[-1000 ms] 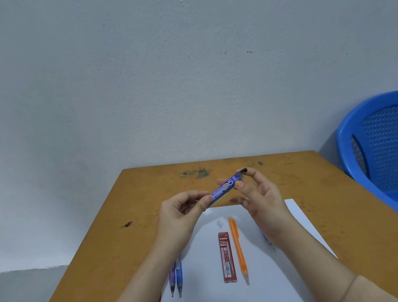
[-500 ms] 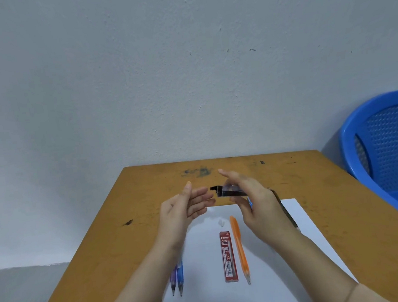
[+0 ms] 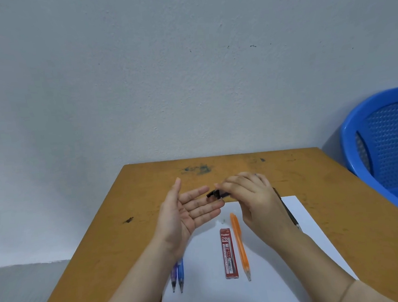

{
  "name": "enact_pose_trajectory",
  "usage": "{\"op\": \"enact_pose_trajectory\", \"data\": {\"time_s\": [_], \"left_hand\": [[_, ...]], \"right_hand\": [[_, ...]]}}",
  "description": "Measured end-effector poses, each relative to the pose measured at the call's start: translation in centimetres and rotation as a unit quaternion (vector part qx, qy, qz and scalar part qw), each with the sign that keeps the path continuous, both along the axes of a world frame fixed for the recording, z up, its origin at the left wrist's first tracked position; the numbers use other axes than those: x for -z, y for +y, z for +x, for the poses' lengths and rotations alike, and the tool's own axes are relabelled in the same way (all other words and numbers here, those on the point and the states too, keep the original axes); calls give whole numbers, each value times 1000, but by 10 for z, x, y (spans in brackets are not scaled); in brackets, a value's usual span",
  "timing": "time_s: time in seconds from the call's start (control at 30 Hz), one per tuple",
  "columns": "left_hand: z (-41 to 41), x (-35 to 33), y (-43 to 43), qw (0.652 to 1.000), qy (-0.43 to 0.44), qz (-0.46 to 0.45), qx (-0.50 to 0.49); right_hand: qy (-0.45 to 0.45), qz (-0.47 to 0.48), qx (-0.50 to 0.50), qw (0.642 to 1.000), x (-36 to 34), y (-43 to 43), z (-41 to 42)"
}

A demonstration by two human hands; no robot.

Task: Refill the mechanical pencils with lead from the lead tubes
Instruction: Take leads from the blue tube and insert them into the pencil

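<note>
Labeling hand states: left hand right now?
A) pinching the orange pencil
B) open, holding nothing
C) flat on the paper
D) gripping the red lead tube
B: the left hand shows its palm with the fingers straight and nothing in it, next to the dark end of the lead tube that the right hand grips.

Plain indoor study corner
A worn wooden desk [image 3: 149, 201] is set against a bare grey wall [image 3: 188, 80]; pencils [image 3: 240, 244] are laid out on a sheet of white paper [image 3: 203, 296].
</note>
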State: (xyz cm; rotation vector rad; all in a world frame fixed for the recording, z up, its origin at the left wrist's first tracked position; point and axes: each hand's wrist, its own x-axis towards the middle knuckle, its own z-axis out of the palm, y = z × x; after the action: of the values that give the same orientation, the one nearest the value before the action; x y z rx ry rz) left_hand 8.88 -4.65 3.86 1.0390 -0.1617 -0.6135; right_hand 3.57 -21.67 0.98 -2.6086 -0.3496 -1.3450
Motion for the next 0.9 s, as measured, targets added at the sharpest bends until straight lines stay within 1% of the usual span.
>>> {"op": "enact_pose_trajectory", "data": {"time_s": [0.1, 0.23, 0.4, 0.6, 0.77, 0.9], "left_hand": [[0, 0, 0, 1000, -2, 2, -9], [1, 0, 2, 1000, 0, 4, -16], [2, 1, 1, 1000, 0, 11, -20], [5, 2, 2, 999, 9, 20, -24], [4, 1, 2, 1000, 16, 15, -21], [4, 1, 2, 999, 16, 19, -24]], "right_hand": [[10, 28, 3, 1000, -1, 1, 0], [1, -33, 21, 999, -1, -1, 2], [27, -62, 42, 997, 4, -5, 4], [40, -59, 55, 996, 2, -3, 2], [27, -72, 38, 996, 3, -7, 5], [25, -69, 52, 996, 5, -4, 4]]}}
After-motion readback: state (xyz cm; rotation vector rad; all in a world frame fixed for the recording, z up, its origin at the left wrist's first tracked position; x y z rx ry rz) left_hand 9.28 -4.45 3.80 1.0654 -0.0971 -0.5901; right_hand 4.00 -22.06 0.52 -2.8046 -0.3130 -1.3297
